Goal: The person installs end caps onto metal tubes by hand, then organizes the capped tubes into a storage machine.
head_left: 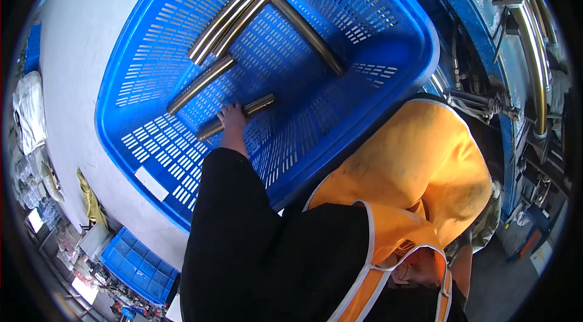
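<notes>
My left hand (232,118) reaches down into a large blue plastic basket (108,112) with slotted walls. Its fingers curl over a short shiny metal tube (259,104), which lies slanted near the basket's lower side. Just above it rests another metal tube (201,84). Farther up, two longer tubes (228,18) (250,17) lie side by side against the far-left wall. A darker tube (308,35) slants toward the right corner. My right hand does not show.
A pale surface (76,85) extends left of the basket. Blue machine framing (486,30) with metal rods (534,67) stands close on the right. My orange apron (401,170) borders the basket's lower right. A blue divided tray (138,265) sits at lower left.
</notes>
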A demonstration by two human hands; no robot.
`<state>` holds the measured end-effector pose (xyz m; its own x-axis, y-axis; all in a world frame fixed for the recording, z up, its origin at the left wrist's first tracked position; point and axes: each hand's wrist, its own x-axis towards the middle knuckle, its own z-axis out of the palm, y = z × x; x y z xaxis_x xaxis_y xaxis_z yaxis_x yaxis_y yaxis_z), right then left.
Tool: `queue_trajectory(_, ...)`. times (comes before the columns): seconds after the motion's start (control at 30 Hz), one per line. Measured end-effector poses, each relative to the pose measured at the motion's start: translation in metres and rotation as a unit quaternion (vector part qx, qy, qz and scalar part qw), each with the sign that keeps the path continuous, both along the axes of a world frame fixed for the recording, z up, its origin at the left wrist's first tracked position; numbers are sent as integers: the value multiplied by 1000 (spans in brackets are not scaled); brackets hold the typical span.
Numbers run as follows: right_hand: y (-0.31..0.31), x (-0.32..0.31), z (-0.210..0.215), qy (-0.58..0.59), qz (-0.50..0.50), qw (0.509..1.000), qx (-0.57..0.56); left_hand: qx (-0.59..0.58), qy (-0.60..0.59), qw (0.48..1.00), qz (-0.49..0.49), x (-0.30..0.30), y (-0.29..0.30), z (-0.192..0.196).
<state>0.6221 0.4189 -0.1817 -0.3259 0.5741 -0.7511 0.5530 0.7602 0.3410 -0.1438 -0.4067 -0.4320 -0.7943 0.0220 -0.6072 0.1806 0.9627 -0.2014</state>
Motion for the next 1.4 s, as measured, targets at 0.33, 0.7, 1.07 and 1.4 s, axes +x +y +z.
queue_trajectory(0.33,34,-22,31,60,-99,993,21,181,204,937,220,-208,7,73)
queue_trajectory(0.7,-89,-26,21,137,-285,948,22,201,-3,979,7,-180,81,131)
queue_trajectory(1.07,-105,-69,21,137,-328,933,55,187,-154,937,251,-184,42,87)
queue_trajectory(1.4,-31,97,28,387,-240,886,85,343,-143,924,90,-47,139,51)
